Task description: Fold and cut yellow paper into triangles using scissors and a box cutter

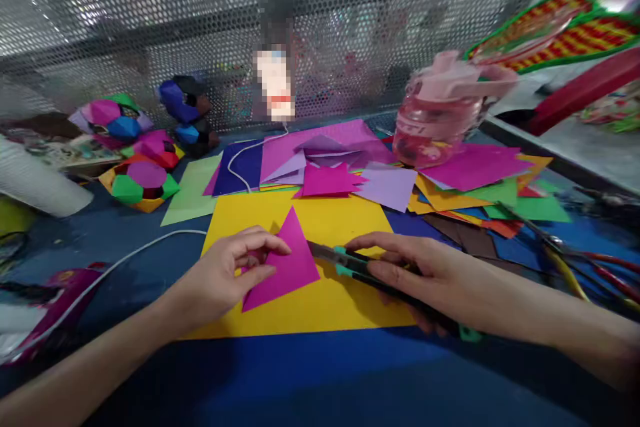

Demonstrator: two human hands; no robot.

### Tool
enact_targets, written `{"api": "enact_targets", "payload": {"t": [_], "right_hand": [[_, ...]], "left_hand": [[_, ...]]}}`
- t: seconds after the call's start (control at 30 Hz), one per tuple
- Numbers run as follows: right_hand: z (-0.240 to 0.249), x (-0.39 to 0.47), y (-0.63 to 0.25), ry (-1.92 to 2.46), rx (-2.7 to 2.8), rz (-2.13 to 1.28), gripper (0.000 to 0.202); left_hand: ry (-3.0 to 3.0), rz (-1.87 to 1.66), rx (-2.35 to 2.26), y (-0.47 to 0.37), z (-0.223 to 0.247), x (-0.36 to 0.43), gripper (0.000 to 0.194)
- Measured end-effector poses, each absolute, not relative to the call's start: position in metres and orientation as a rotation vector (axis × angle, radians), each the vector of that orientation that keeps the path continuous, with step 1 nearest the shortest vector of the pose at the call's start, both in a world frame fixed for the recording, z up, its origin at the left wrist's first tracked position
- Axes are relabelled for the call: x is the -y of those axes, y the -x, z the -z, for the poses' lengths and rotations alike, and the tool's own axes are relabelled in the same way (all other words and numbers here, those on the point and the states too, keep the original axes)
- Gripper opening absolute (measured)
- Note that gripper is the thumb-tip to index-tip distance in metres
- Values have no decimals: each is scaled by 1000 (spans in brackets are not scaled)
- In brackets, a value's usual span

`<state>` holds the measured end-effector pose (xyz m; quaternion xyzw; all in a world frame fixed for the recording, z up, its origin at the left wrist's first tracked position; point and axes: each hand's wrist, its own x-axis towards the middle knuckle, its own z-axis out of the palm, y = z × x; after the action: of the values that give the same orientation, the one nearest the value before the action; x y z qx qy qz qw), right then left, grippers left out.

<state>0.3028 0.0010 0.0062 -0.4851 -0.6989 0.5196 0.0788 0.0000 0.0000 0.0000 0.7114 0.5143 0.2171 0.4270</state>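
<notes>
A perforated screen (350, 27) backs the blue table (160, 260) in my head view. The left hand (213, 273) has its fingers pinching the magenta paper (295, 263) above the yellow sheet (360, 217); the right hand (425, 267) has its fingers wrapped around a utility knife (357, 267). I judge that a loose pinch could skew the paper, or a slipping blade nick the left fingers.

Blurred: wording on the pink bottle (433, 117); the pixelated patch (276, 83) conceals its contents. Cut off by the left edge: white roll (43, 177). Hidden: part of the cutter (360, 265), beneath fingers.
</notes>
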Motion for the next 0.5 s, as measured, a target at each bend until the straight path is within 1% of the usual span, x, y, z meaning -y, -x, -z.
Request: {"api": "enact_targets", "payload": {"t": [0.13, 0.23, 0.37, 0.5], "right_hand": [[-15, -2, -307, 1393, 2364, -1217, 42], [-14, -2, -311, 1283, 2578, -809, 37], [-7, 1, -316, 1342, 2717, -462, 42], [-4, 4, -320, 1328, 2798, -314, 46]], "left_hand": [[-1651, -572, -1287, -2, 6, -12, 22], [-1692, -559, -1253, -2, 8, -15, 20], [-2043, -585, -1168, -2, 10, -14, 18], [-2391, -582, -1116, 0, 13, -14, 23]]}}
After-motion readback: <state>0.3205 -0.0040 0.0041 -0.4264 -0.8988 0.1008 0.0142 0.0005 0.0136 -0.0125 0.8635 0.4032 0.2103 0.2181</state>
